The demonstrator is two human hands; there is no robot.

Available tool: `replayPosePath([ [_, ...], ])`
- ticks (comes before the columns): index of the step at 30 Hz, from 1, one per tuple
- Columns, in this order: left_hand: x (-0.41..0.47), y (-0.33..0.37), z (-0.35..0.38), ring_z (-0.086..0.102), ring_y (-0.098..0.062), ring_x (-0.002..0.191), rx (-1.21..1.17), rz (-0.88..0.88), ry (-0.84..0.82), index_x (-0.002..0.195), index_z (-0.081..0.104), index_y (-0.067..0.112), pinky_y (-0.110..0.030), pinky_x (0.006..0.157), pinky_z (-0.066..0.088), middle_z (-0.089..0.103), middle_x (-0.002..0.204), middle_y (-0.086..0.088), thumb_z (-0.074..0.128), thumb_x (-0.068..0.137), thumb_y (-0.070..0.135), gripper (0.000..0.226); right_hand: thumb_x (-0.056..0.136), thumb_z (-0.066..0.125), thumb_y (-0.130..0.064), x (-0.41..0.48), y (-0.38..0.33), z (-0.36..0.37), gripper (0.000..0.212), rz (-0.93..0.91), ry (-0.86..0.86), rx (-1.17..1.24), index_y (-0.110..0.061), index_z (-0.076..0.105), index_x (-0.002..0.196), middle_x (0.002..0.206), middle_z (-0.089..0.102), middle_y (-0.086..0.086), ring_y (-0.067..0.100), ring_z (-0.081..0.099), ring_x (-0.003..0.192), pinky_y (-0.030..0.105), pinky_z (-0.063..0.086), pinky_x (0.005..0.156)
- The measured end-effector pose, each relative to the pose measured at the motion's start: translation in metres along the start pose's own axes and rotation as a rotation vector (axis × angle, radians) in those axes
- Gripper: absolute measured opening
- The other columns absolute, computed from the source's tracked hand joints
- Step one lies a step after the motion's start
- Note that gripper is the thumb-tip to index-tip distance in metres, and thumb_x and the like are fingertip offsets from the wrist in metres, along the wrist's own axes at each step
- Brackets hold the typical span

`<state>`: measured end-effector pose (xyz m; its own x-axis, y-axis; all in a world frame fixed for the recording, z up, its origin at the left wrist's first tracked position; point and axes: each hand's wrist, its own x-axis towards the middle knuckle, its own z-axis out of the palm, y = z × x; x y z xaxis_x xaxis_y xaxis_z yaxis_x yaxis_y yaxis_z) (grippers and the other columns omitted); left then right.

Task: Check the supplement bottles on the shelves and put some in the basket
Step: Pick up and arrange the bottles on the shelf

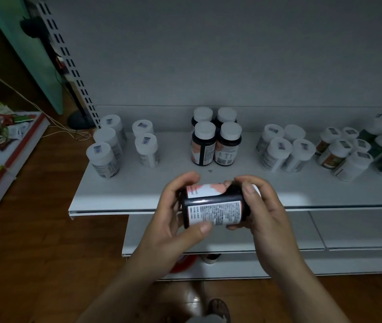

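Left hand (172, 221) and right hand (263, 212) grip dark bottle (213, 207), print illegible.

The centre bottle (213, 206) is dark glossy plastic with a smooth printed paper label. At its 12 o'clock, the shelf (120, 190) is matt white painted metal, and the caps (205, 130) standing there look like matt white plastic. At 9 o'clock, the floor (41, 229) is polished, reflective wood.
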<state>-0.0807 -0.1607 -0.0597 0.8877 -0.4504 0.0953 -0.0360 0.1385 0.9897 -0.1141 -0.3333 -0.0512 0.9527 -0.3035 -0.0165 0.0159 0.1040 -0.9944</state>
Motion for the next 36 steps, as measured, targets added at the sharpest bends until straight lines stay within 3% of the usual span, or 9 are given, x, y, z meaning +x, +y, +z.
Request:
replayPosePath([
  [6,0.0050,-0.0018,-0.0027,0.069,-0.012,0.096,-0.043,-0.116,0.065,0.118,0.061,0.026,-0.022,0.074,0.055,0.070,0.109,0.000,0.061,0.083,0.032,0.036,0.088,0.054,-0.043,-0.0007,0.0008,-0.0046,0.029,-0.082,-0.099,-0.036,-0.029,0.061,0.112,0.117,0.068,-0.004,0.015,0.066,0.084,0.024,0.050,0.057],
  [11,0.0028,-0.0017,-0.0041,0.057,-0.006,0.120,0.021,0.001,0.012,0.137,0.042,0.028,-0.023,0.088,0.052,0.054,0.135,0.011,0.071,0.077,0.026,0.067,0.090,0.059,-0.039,0.0020,0.0011,-0.0029,0.022,0.005,-0.015,0.010,-0.025,0.065,0.106,0.102,0.072,0.000,0.013,0.066,0.071,0.025,0.050,0.052],
  [15,0.0056,0.0013,-0.0068,0.066,-0.008,0.096,-0.041,-0.045,0.052,0.121,0.060,0.026,-0.020,0.075,0.053,0.068,0.106,0.010,0.075,0.073,0.028,0.050,0.088,0.055,-0.044,0.0019,0.0000,-0.0038,0.036,0.018,-0.022,0.006,-0.026,0.061,0.118,0.111,0.070,-0.010,0.010,0.068,0.085,0.025,0.053,0.060],
  [18,0.0072,-0.0022,-0.0061,0.067,-0.012,0.098,-0.042,-0.134,0.111,0.117,0.063,0.028,-0.023,0.075,0.054,0.070,0.107,0.007,0.067,0.078,0.041,0.041,0.091,0.053,-0.036,-0.0005,-0.0006,-0.0027,0.032,-0.039,-0.013,-0.014,-0.024,0.059,0.120,0.113,0.067,-0.014,0.008,0.068,0.090,0.025,0.055,0.060],
  [22,0.0027,-0.0013,-0.0048,0.058,-0.006,0.118,-0.001,-0.052,0.014,0.137,0.045,0.030,-0.021,0.085,0.053,0.056,0.132,0.012,0.070,0.081,0.017,0.062,0.084,0.053,-0.040,0.0009,-0.0011,-0.0010,0.032,-0.010,0.039,-0.011,-0.026,0.064,0.111,0.099,0.072,-0.008,0.011,0.070,0.080,0.026,0.054,0.055],
  [24,0.0028,0.0000,-0.0056,0.061,-0.010,0.114,0.006,-0.049,0.027,0.129,0.054,0.031,-0.021,0.082,0.053,0.061,0.123,0.013,0.070,0.078,0.012,0.056,0.088,0.054,-0.041,0.0021,-0.0015,-0.0024,0.030,-0.003,0.026,-0.014,-0.029,0.063,0.114,0.102,0.071,-0.010,0.010,0.069,0.081,0.026,0.054,0.056],
  [29,0.0085,0.0025,-0.0047,0.068,-0.015,0.103,-0.070,-0.163,0.129,0.115,0.064,0.026,-0.024,0.075,0.056,0.071,0.110,0.002,0.068,0.084,0.041,0.035,0.088,0.054,-0.034,0.0020,-0.0028,-0.0060,0.036,-0.059,-0.021,-0.069,-0.030,0.058,0.124,0.110,0.068,-0.013,0.010,0.067,0.094,0.026,0.057,0.063],
  [33,0.0054,0.0042,-0.0038,0.062,-0.005,0.112,-0.007,-0.077,0.066,0.132,0.050,0.026,-0.020,0.080,0.054,0.063,0.123,0.013,0.073,0.080,0.017,0.058,0.084,0.057,-0.047,0.0041,-0.0048,-0.0035,0.034,-0.019,0.045,-0.096,-0.029,0.064,0.111,0.090,0.072,-0.011,0.008,0.067,0.070,0.022,0.053,0.055],
  [36,0.0056,0.0050,-0.0047,0.065,-0.006,0.104,-0.002,-0.079,0.081,0.122,0.057,0.027,-0.021,0.077,0.055,0.067,0.110,0.015,0.069,0.078,0.018,0.047,0.082,0.051,-0.048,0.0035,-0.0049,-0.0051,0.038,-0.012,0.027,-0.134,-0.033,0.062,0.115,0.094,0.072,-0.013,0.006,0.067,0.076,0.023,0.053,0.058],
])
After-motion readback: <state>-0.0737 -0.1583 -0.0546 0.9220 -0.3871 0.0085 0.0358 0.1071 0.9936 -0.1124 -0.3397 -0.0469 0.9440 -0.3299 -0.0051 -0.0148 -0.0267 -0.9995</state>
